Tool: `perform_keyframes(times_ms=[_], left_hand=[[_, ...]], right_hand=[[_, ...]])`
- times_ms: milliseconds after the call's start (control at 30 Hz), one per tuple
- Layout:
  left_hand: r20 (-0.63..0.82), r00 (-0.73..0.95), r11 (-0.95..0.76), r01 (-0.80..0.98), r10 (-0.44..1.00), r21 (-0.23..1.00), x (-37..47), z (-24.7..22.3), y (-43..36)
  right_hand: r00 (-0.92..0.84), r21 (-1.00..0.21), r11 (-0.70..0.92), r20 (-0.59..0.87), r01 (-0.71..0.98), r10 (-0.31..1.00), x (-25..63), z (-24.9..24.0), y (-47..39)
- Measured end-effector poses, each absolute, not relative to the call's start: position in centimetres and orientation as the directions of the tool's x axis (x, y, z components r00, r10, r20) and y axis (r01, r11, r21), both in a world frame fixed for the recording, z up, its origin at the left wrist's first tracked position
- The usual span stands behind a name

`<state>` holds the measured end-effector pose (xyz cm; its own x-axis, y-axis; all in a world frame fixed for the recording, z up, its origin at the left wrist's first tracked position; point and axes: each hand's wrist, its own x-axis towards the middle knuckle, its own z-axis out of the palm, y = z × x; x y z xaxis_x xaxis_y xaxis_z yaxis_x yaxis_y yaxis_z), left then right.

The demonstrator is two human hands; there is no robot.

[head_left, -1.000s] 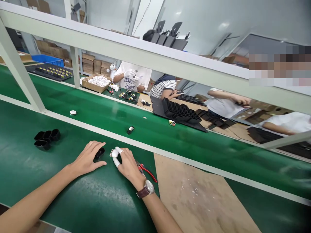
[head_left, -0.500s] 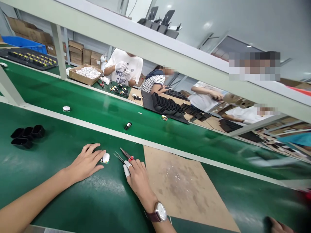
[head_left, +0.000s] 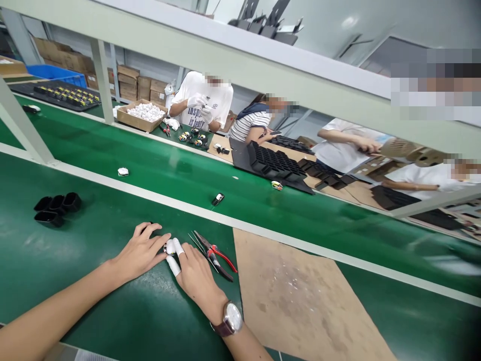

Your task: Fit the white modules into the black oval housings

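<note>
A small white part (head_left: 170, 247) with a dark edge lies on the green table between my two hands. My left hand (head_left: 142, 252) touches its left side with thumb and fingers. From the right, my right hand (head_left: 195, 271), with white covers on two fingertips and a watch at the wrist, has its thumb and forefinger closed around the same part. Just right of that hand lie red-and-black pliers (head_left: 215, 254), with thin metal tweezers (head_left: 198, 244) beside them.
Several black cups (head_left: 56, 208) stand at the left. A brown board (head_left: 300, 296) lies at the right. Beyond a pale rail (head_left: 180, 204), small parts sit on a green belt (head_left: 169, 173). People work across it, near a box of white pieces (head_left: 145, 111).
My right hand has moved left, off the pliers and tweezers, and onto the white part. My left hand has closed in on the part. The view has shifted a little.
</note>
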<state>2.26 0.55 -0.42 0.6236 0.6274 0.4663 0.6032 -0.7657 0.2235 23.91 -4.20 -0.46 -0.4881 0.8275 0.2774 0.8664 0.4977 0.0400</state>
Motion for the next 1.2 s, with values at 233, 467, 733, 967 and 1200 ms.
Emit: perform_keyframes(times_ms=[233,467,733,967,1200], left_hand=[[0.46,0.65,-0.782,0.593,0.606,0.193,2.5,-0.1,0.7],[0.447,0.627,-0.753,0.63,0.638,0.191,2.5,-0.2,0.6],[0.452,0.639,-0.763,0.624,0.623,0.169,2.5,-0.2,0.7],[0.451,0.644,-0.765,0.625,0.618,0.156,2.5,-0.1,0.8],[0.473,0.646,-0.774,0.618,0.599,0.135,2.4,-0.2,0.7]], right_hand=[[-0.533,0.072,0.528,0.156,0.846,0.832,23.8,-1.4,-4.4],[-0.452,-0.052,0.469,0.195,0.881,0.87,23.6,-1.2,-5.6],[-0.473,-0.049,0.486,0.162,0.872,0.866,23.8,-1.1,-5.7],[-0.506,0.023,0.508,0.141,0.861,0.851,23.3,-0.9,-6.0],[-0.505,0.012,0.508,0.129,0.861,0.853,23.1,-0.3,-5.8]])
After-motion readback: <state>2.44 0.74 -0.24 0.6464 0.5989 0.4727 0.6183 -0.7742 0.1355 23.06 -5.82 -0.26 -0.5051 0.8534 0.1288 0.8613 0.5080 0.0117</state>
